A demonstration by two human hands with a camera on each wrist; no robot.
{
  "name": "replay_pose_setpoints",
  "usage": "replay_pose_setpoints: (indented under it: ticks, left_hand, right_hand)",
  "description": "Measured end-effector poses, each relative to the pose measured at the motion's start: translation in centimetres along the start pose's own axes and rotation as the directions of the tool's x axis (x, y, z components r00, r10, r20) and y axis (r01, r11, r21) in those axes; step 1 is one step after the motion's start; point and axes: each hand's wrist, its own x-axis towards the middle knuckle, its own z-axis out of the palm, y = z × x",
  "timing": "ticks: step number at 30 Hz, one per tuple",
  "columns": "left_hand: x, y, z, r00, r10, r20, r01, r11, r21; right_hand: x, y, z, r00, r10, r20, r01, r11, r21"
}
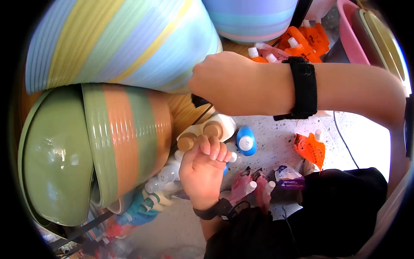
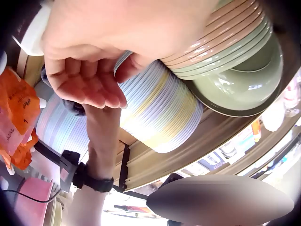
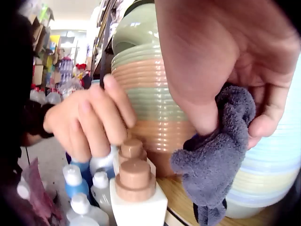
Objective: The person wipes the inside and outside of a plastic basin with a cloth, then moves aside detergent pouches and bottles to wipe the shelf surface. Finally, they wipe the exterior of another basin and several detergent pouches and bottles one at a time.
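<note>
My right hand (image 1: 233, 84) reaches in along the top of the head view and holds a dark grey fluffy cloth (image 3: 211, 162), bunched between thumb and fingers in the right wrist view. Beside it lies a stack of nested, pastel-striped basins (image 1: 129, 39); in the head view the hand overlaps this stack's end. Below, my left hand (image 1: 200, 175) hangs with loosely curled fingers and nothing in it. It is nearest to two white bottles with brown caps (image 3: 135, 176). Next to these is a green and orange basin stack (image 1: 125, 138).
A blue bottle (image 1: 246, 140) and several clear bottles (image 3: 101, 190) stand by the left hand. Orange pouches (image 1: 304, 43) with white caps lie behind the right wrist. Pink pouches (image 1: 241, 187) lie near the body. Another blue-lilac basin stack (image 1: 254, 19) stands at the top.
</note>
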Motion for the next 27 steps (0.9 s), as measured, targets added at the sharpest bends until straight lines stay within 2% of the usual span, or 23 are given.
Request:
replay_pose_setpoints:
  ticks: [2,3,6,10,12,13,15,20,22,23,24,26,27]
  left_hand:
    - [0.1,-0.1,-0.1,0.999,0.002,0.038,-0.001,0.999,-0.033]
    - [0.1,-0.1,-0.2,1.000,0.002,0.015,-0.001,0.999,-0.034]
    - [-0.1,-0.2,0.1,1.000,0.001,-0.016,-0.002,0.999,-0.040]
    - [0.1,-0.2,0.0,1.000,-0.002,-0.021,0.001,0.999,-0.040]
    - [0.1,-0.4,0.0,1.000,-0.019,-0.021,0.018,0.998,-0.068]
    - [0.1,-0.5,0.1,0.999,-0.026,-0.027,0.024,0.997,-0.068]
    - [0.1,-0.7,0.2,0.999,-0.034,-0.042,0.031,0.997,-0.065]
    - [0.5,-0.9,-0.7,0.999,-0.028,-0.015,0.026,0.993,-0.116]
    - [0.6,-0.9,-0.7,0.999,-0.037,-0.010,0.036,0.993,-0.111]
    - [0.7,-1.0,-0.6,0.999,-0.037,-0.021,0.035,0.994,-0.107]
    - [0.8,-1.0,-0.6,0.999,-0.038,-0.033,0.034,0.994,-0.103]
    - [0.7,-0.9,-0.7,0.998,-0.037,-0.043,0.033,0.994,-0.105]
    - [0.6,-0.8,-0.8,0.998,-0.034,-0.051,0.029,0.994,-0.105]
  right_hand:
    - [0.7,-0.8,-1.8,0.994,0.096,-0.051,-0.089,0.987,0.133]
    - [0.6,-1.2,-3.5,0.993,0.118,0.025,-0.121,0.984,0.133]
    - [-0.1,-0.9,-3.8,0.990,0.053,-0.131,-0.031,0.986,0.165]
    - [-1.0,-0.8,-4.0,0.976,0.020,-0.218,-0.004,0.997,0.075]
    - [-1.1,-0.7,-4.3,0.985,0.170,-0.041,-0.155,0.957,0.246]
    - [-1.2,-0.5,-4.3,0.984,0.174,-0.037,-0.159,0.954,0.253]
    - [-1.4,-0.2,-4.4,0.966,0.224,0.131,-0.250,0.935,0.250]
    - [-1.1,-0.4,-5.5,0.950,0.313,0.001,-0.300,0.908,0.294]
    - [-0.7,-0.9,-7.5,0.876,0.473,0.090,-0.472,0.805,0.359]
    - [-0.8,-0.3,-6.6,0.905,0.416,-0.091,-0.370,0.874,0.316]
    - [-0.8,0.0,-6.1,0.904,0.419,-0.088,-0.373,0.872,0.317]
    - [-1.0,0.2,-5.5,0.879,0.339,-0.334,-0.281,0.936,0.212]
    - [-1.6,0.3,-5.3,0.878,0.345,-0.333,-0.285,0.934,0.215]
